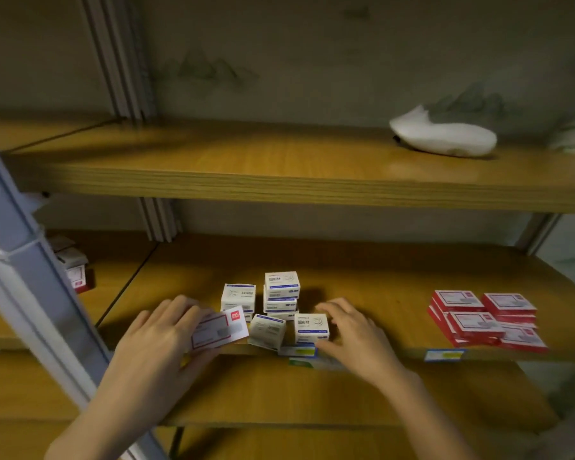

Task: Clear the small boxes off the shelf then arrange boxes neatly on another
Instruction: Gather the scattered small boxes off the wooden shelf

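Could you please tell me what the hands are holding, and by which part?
The left hand pinches the red-and-white box by its left end; the right hand holds nothing.

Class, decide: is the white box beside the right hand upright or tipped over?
Upright: the white box stands square, its print level and readable.

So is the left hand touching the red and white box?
Touching. The head view shows the left hand gripping the red and white box, fingers over its left end.
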Available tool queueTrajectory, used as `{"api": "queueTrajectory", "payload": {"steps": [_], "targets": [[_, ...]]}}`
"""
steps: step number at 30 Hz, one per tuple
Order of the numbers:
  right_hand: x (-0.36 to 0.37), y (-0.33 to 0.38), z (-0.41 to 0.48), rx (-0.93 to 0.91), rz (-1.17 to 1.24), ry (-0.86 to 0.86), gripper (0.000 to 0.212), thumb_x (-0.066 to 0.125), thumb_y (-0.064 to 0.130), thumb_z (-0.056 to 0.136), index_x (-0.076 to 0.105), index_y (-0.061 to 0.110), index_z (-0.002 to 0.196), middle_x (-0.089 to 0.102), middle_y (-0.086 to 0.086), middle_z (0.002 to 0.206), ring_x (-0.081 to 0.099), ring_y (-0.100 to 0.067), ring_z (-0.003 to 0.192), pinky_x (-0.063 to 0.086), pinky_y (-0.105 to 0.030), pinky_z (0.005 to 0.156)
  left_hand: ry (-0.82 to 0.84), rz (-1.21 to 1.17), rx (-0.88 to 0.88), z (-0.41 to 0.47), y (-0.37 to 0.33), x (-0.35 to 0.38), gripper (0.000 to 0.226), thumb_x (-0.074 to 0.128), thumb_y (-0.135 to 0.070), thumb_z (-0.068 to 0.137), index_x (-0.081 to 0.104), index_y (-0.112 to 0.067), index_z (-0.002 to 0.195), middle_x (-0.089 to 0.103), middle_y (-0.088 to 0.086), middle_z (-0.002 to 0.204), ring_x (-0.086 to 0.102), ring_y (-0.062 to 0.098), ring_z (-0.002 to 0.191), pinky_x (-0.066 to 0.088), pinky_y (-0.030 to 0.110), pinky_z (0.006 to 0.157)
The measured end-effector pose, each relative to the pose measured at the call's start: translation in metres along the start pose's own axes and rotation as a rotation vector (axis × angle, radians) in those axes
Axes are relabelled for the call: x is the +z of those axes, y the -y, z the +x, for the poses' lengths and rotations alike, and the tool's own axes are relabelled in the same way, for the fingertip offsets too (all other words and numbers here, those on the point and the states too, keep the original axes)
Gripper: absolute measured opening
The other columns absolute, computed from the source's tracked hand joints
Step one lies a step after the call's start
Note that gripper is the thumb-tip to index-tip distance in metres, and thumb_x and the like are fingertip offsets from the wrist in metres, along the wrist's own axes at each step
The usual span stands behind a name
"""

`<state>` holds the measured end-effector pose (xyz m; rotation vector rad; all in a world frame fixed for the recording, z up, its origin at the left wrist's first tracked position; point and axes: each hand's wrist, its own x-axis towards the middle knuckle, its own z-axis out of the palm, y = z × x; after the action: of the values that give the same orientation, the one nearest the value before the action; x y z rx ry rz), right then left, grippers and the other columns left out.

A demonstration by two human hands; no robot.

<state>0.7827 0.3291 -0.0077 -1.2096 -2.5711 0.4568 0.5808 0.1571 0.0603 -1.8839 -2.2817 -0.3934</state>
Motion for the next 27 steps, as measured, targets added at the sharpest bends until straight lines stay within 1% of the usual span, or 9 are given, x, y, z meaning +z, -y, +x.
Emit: {"api": "queueTrajectory", "payload": {"steps": [4, 7, 9, 13, 15, 19, 23, 25, 27], "targets": [[-0.027, -0.007, -0.025, -0.057, -0.020, -0.020, 0.050, 0.055, 0.043, 0.084, 0.033, 0.039, 0.128, 0.035, 0.020, 0.129, 0.038, -0.004, 0.118, 0.037, -0.025, 0.091, -0.011, -0.002, 0.052, 0.012, -0.021, 0.002, 0.052, 0.086, -0.028, 0.054, 0.065, -0.015, 0.100, 0.065, 0.001, 0.093, 0.063, 0.022, 0.080, 0.048, 0.030, 0.061], [-0.051, -0.019, -0.047, -0.055, -0.016, -0.007, 0.046, 0.052, 0.046, 0.084, 0.035, 0.041, 0.127, 0.038, 0.022, 0.127, 0.036, 0.000, 0.117, 0.034, -0.024, 0.092, -0.030, 0.005, 0.117, 0.028, -0.045, 0.007, 0.055, 0.088, -0.029, 0.048, 0.066, -0.015, 0.097, 0.067, 0.002, 0.090, 0.065, 0.023, 0.077, 0.052, 0.032, 0.058], [-0.068, -0.037, -0.064, -0.028, -0.026, 0.001, 0.045, 0.051, 0.047, 0.085, 0.035, 0.042, 0.127, 0.039, 0.023, 0.126, 0.036, 0.003, 0.117, 0.032, -0.022, 0.093, -0.024, -0.007, 0.171, 0.042, -0.071, 0.015, 0.056, 0.088, -0.030, 0.048, 0.065, -0.017, 0.097, 0.067, 0.001, 0.091, 0.066, 0.023, 0.078, 0.054, 0.034, 0.060], [-0.096, -0.083, -0.094, 0.007, -0.087, -0.015, 0.040, 0.047, 0.052, 0.085, 0.036, 0.045, 0.123, 0.040, 0.027, 0.121, 0.038, 0.006, 0.112, 0.034, -0.015, 0.089, 0.031, -0.111, 0.234, 0.066, -0.123, 0.035, 0.047, 0.081, -0.032, 0.062, 0.064, -0.021, 0.104, 0.064, -0.003, 0.100, 0.061, 0.022, 0.090, 0.050, 0.036, 0.073], [-0.110, -0.109, -0.103, 0.019, -0.113, -0.021, 0.040, 0.045, 0.054, 0.085, 0.036, 0.045, 0.122, 0.040, 0.027, 0.122, 0.037, 0.008, 0.113, 0.033, -0.011, 0.086, 0.014, -0.138, 0.277, 0.080, -0.149, 0.047, 0.043, 0.078, -0.034, 0.067, 0.063, -0.022, 0.105, 0.062, -0.004, 0.101, 0.059, 0.020, 0.092, 0.046, 0.032, 0.073], [-0.142, -0.164, -0.120, 0.039, -0.147, -0.015, 0.045, 0.043, 0.055, 0.085, 0.031, 0.045, 0.128, 0.035, 0.027, 0.132, 0.030, 0.007, 0.122, 0.031, -0.016, 0.098, -0.017, -0.185, 0.328, 0.104, -0.209, 0.067, 0.041, 0.068, -0.040, 0.076, 0.058, -0.025, 0.113, 0.057, -0.008, 0.107, 0.053, 0.016, 0.099, 0.036, 0.026, 0.076], [-0.173, -0.212, -0.133, 0.027, -0.172, 0.031, 0.047, 0.040, 0.057, 0.085, 0.028, 0.046, 0.129, 0.033, 0.028, 0.134, 0.028, 0.008, 0.122, 0.030, -0.015, 0.099, -0.018, -0.216, 0.320, 0.119, -0.265, 0.087, 0.045, 0.059, -0.045, 0.081, 0.050, -0.029, 0.122, 0.051, -0.011, 0.115, 0.046, 0.010, 0.104, 0.034, 0.021, 0.080], [-0.184, -0.233, -0.137, 0.013, -0.186, 0.067, 0.046, 0.040, 0.058, 0.085, 0.028, 0.048, 0.128, 0.033, 0.028, 0.133, 0.031, 0.007, 0.121, 0.033, -0.016, 0.098, -0.009, -0.209, 0.298, 0.127, -0.288, 0.098, 0.047, 0.054, -0.047, 0.084, 0.044, -0.031, 0.127, 0.046, -0.014, 0.120, 0.041, 0.007, 0.108, 0.032, 0.018, 0.084], [-0.192, -0.250, -0.139, -0.008, -0.191, 0.071, 0.045, 0.040, 0.059, 0.084, 0.030, 0.048, 0.127, 0.035, 0.029, 0.130, 0.033, 0.008, 0.118, 0.036, -0.016, 0.096, 0.015, -0.198, 0.275, 0.136, -0.305, 0.108, 0.046, 0.052, -0.046, 0.085, 0.041, -0.031, 0.128, 0.044, -0.013, 0.123, 0.039, 0.007, 0.111, 0.032, 0.018, 0.087]]}}
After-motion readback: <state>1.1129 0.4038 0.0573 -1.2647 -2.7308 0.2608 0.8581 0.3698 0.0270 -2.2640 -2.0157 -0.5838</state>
